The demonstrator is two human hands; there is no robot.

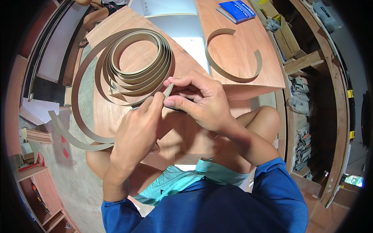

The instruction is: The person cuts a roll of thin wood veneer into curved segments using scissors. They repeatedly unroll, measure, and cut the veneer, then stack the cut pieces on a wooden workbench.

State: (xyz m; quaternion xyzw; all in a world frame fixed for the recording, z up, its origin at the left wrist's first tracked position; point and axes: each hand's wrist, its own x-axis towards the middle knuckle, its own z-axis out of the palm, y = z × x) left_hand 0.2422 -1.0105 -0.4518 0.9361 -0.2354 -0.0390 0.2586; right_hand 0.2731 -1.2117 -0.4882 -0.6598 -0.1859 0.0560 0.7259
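My left hand [136,130] and my right hand [202,99] meet over the wooden panel, fingers closed. Between their fingertips is a narrow beige strip of edge banding [169,91], seen nearly edge-on. The right thumb and forefinger pinch it from the right, and the left fingers hold it from the left. A dark object shows just below the fingertips, too covered to name. Just beyond my hands lies a loose coil of edge banding [166,70] on the panel. One wide loop runs left and passes behind my left wrist.
Wooden panels [105,29] lie before me. On the right panel [268,73] are a curved loose banding strip [229,77] and a blue packet [237,11]. Wooden shelving [307,60] with boxes stands at right. At far left, another person's leg [95,18] shows.
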